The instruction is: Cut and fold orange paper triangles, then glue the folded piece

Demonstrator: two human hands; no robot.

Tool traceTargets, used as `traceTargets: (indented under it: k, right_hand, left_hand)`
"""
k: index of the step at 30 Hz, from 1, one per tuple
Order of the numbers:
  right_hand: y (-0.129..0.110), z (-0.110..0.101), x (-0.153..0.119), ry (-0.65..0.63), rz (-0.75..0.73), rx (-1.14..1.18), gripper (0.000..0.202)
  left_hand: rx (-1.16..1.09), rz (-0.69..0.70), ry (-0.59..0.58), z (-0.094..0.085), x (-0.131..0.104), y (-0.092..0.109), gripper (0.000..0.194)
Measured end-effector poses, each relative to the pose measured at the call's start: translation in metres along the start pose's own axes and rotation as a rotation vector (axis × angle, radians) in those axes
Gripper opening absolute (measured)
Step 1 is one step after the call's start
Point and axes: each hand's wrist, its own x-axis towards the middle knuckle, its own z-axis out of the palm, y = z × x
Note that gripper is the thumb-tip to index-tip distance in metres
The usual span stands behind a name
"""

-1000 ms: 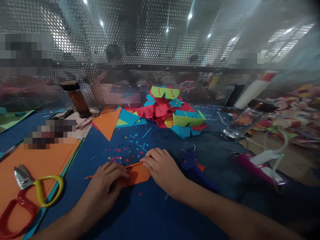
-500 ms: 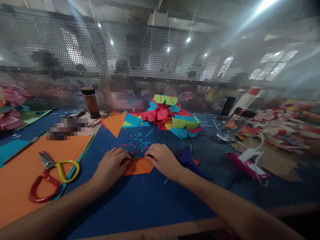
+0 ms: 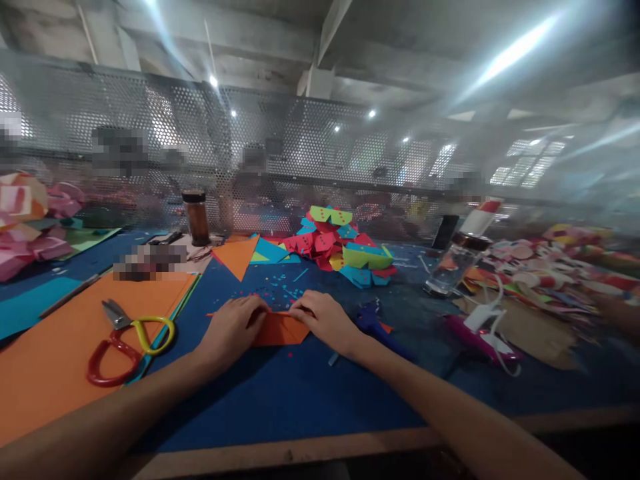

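Observation:
A folded piece of orange paper (image 3: 281, 331) lies on the blue tabletop in front of me, between my hands. My left hand (image 3: 234, 327) is closed at its left end, fingers pinching the upper edge. At the right end my right hand (image 3: 324, 321) pinches the same edge between thumb and fingers. The paper's far side is hidden behind my fingers. Small blue and red paper bits (image 3: 280, 289) are scattered just beyond it. To the right of my right hand rests a dark blue tool (image 3: 381, 328), perhaps a hole punch, partly behind my wrist.
Scissors (image 3: 120, 343) with red and yellow handles lie on orange sheets (image 3: 45, 373) at left. Folded colourful papers (image 3: 325, 243) are heaped at the back. A brown-filled jar (image 3: 198, 223), a clear bottle (image 3: 447, 270) and a magenta glue gun (image 3: 475, 340) stand or lie around.
The camera view has tilted up and shifted slightly. My left hand has moved a little inward over the orange paper; my right hand keeps its pinch.

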Motion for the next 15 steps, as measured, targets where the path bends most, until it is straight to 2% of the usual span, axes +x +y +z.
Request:
traceTargets:
  k: [15]
  right_hand:
    - [0.0028, -0.0015, 0.0008, 0.029, -0.073, -0.063, 0.012]
  left_hand:
    - [-0.047, -0.04, -0.072, -0.0072, -0.0007, 0.0037, 0.022]
